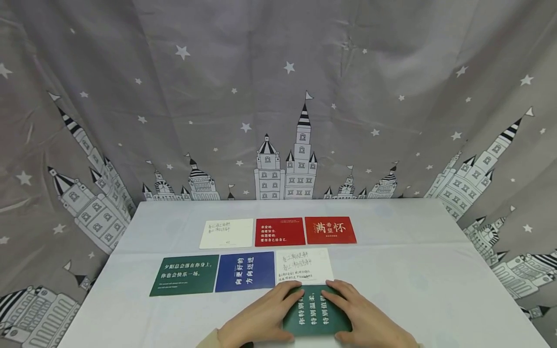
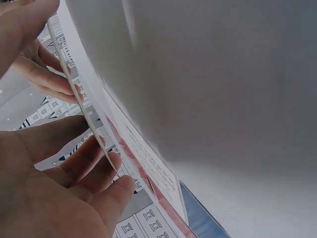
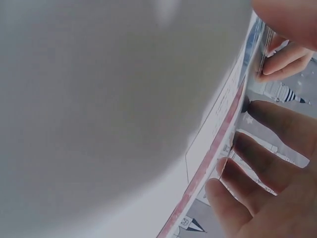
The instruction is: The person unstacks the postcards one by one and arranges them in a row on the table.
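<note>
A dark green postcard (image 1: 317, 311) with white vertical Chinese lettering lies between both hands, close to the front of the table. My left hand (image 1: 261, 316) holds its left side, thumb near the lower corner and fingers over the upper part. On the opposite side my right hand (image 1: 370, 316) grips it the same way. From the left wrist view the card's thin pale edge (image 2: 74, 91) runs between thumb and fingers, raised off the table. Thin layered edges (image 3: 266, 52) in the right wrist view suggest more than one card. The card's underside is hidden.
A white handwritten card (image 1: 304, 263) lies just beyond the hands, beside a blue card (image 1: 245, 278) and another green card (image 1: 184, 285). Behind them sit a white card (image 1: 226, 239), a red card (image 1: 280, 229) and an orange-red card (image 1: 330, 239). A grey castle-print curtain (image 1: 270, 96) hangs behind.
</note>
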Demonstrator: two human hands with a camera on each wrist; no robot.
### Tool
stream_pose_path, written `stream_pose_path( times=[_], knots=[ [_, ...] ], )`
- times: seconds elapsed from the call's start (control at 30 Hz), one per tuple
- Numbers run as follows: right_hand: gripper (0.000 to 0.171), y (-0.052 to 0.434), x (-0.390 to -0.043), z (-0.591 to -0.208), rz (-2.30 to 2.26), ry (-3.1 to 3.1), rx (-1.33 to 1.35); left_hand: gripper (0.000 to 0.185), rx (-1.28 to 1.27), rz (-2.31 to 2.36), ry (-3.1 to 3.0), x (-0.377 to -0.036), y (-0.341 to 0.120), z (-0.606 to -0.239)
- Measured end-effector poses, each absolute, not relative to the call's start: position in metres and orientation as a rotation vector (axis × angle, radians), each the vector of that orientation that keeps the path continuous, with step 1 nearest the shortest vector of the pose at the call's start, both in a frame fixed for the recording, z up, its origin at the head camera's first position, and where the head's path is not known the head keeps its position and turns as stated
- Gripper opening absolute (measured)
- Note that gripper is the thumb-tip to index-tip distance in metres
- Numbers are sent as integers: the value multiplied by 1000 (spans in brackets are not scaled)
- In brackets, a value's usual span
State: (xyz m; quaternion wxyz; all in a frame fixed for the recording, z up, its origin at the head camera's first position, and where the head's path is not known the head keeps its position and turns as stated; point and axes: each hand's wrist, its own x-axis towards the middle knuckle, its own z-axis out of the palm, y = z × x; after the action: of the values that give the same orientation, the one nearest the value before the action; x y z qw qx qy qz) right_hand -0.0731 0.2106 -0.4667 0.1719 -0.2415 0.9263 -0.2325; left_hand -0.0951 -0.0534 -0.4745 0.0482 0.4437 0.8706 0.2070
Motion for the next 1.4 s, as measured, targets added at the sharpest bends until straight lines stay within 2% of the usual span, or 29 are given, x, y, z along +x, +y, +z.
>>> stream_pose_path(
  times=[0.57, 1.4],
  knots=[
    [79, 230, -87, -465, -604, 2751, -867, 84, 1332, 571, 2666, -111, -35, -471],
    [80, 255, -98, -468, -589, 2826, -817, 82, 1310, 553, 2656, -131, -3, -471]
  ],
)
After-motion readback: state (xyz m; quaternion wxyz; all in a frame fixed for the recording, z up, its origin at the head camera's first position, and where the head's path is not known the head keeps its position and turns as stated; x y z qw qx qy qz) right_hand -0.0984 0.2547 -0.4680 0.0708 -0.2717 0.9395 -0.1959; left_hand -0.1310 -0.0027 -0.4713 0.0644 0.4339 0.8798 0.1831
